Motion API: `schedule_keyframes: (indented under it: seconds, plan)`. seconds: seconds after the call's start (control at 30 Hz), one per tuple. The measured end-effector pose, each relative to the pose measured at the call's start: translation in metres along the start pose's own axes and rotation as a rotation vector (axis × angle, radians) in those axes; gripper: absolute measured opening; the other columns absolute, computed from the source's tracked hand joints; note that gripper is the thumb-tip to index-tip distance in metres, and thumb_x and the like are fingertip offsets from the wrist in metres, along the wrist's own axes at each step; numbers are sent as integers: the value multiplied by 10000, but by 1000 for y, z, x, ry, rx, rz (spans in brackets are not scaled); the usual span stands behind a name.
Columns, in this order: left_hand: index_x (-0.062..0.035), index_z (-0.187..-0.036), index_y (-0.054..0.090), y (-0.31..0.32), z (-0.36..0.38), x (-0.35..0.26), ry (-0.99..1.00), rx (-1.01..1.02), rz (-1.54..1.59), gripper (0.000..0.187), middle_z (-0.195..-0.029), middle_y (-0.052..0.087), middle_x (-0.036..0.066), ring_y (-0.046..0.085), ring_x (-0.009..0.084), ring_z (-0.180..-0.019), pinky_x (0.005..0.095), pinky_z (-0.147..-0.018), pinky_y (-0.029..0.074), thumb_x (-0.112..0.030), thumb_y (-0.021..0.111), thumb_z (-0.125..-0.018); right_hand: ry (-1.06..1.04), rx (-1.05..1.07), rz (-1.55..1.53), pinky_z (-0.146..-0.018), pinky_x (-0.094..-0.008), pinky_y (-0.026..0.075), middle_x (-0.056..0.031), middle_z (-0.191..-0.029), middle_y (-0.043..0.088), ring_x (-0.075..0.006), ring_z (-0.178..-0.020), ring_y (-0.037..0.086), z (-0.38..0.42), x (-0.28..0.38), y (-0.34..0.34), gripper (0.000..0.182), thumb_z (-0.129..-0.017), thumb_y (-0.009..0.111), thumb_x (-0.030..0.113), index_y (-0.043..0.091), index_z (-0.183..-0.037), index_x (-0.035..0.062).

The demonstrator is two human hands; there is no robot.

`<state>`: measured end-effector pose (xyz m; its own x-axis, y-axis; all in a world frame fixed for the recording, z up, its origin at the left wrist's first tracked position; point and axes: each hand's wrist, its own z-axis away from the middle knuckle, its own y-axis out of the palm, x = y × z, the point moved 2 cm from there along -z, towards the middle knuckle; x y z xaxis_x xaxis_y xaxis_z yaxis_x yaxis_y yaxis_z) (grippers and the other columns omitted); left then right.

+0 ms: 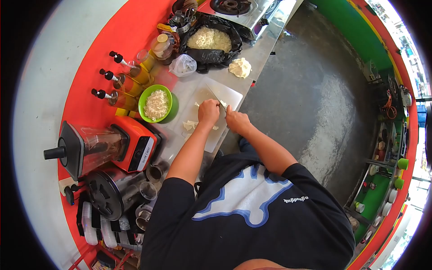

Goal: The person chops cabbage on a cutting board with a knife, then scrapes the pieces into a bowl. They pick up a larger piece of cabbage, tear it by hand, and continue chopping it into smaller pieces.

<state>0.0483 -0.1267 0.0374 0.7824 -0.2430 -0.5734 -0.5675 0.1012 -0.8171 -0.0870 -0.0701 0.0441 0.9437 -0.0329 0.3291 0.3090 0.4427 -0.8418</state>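
Note:
My right hand (237, 120) is closed round the handle of a knife (216, 93), whose blade slants up and left over the white cutting board (231, 95). Close beside the blade, my left hand (209, 111) has its fingers curled down at the board; what they hold is hidden. A small white piece (223, 103) shows between the hands, by the blade. More pale cut pieces (190, 125) lie on the board, left of my left wrist. To the left, a green bowl (173, 108) holds pale shreds (156, 105).
A pale lump (240, 67) sits near the counter edge, beside a black bag (234, 41) of pale shredded food. Pump bottles (128, 85), a red blender (135, 144) and a clear plastic bag (183, 65) stand left. A gas stove (252, 20) is at the far end.

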Motion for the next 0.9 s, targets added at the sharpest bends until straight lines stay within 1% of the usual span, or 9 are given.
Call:
schedule_keyframes:
  seconds: [0.17, 0.33, 0.4, 0.53, 0.67, 0.73, 0.77, 0.83, 0.9]
  plan:
    - [-65, -885, 776, 3, -2, 3, -1, 37, -54, 130, -891, 726, 160, 693, 365, -842, 450, -778, 556, -99, 669, -820, -31, 29, 58, -735, -499, 569, -240, -926, 729, -400, -864, 730, 3, 5, -12, 223, -946, 485, 86, 432, -1130, -28]
    - [-64, -870, 773, -2, 1, -2, -2, 0, 1, 118, -888, 724, 161, 693, 364, -844, 448, -783, 559, -87, 667, -823, 39, 7, 1, -740, -489, 572, -232, -942, 732, -387, -866, 734, 11, 6, -3, 235, -947, 498, 100, 432, -1129, -34]
    - [-65, -856, 770, -4, 2, -3, -3, -23, 13, 107, -885, 722, 159, 693, 364, -848, 443, -788, 561, -74, 668, -823, 17, 2, 16, -739, -488, 573, -232, -940, 732, -386, -866, 735, 5, 6, -2, 233, -955, 489, 106, 431, -1132, -34]
    - [-67, -858, 772, -4, 1, -3, -18, 26, -23, 116, -889, 722, 160, 692, 365, -851, 443, -789, 561, -73, 660, -831, -33, 37, 98, -728, -487, 573, -239, -933, 730, -383, -862, 735, 0, 6, -8, 209, -978, 453, 123, 430, -1122, -26]
    - [-65, -854, 770, -5, 0, -3, -27, 52, -36, 124, -894, 721, 163, 691, 366, -854, 446, -788, 560, -68, 647, -838, -36, 46, 113, -720, -489, 573, -243, -917, 728, -383, -848, 736, 13, 9, -10, 200, -973, 455, 124, 433, -1108, -22]
    - [-61, -846, 766, -3, 1, -2, -22, 18, -9, 124, -892, 721, 164, 691, 366, -854, 446, -786, 560, -62, 643, -833, -1, -28, -2, -722, -489, 574, -245, -900, 726, -388, -837, 735, 12, 5, 0, 199, -957, 474, 105, 436, -1104, -24]
    - [-57, -838, 762, -2, 2, -1, -13, -12, 17, 125, -890, 720, 166, 690, 366, -853, 445, -784, 559, -55, 638, -829, -5, -26, 3, -722, -489, 574, -245, -900, 726, -388, -837, 735, 8, 3, 5, 199, -957, 474, 105, 436, -1104, -24]
    - [-56, -841, 759, -3, 2, 0, -27, -13, 30, 124, -888, 718, 167, 690, 366, -853, 446, -781, 558, -53, 636, -828, 17, -18, 3, -741, -507, 564, -254, -945, 721, -397, -905, 722, 1, 1, 8, 321, -979, 544, 213, 408, -1145, -27]
    - [-55, -843, 756, -2, 3, 0, -41, -15, 45, 124, -886, 717, 169, 689, 366, -853, 447, -778, 557, -50, 634, -828, 1, 2, 21, -745, -509, 563, -253, -945, 721, -400, -904, 721, -5, -1, 6, 329, -988, 538, 227, 409, -1150, -28]
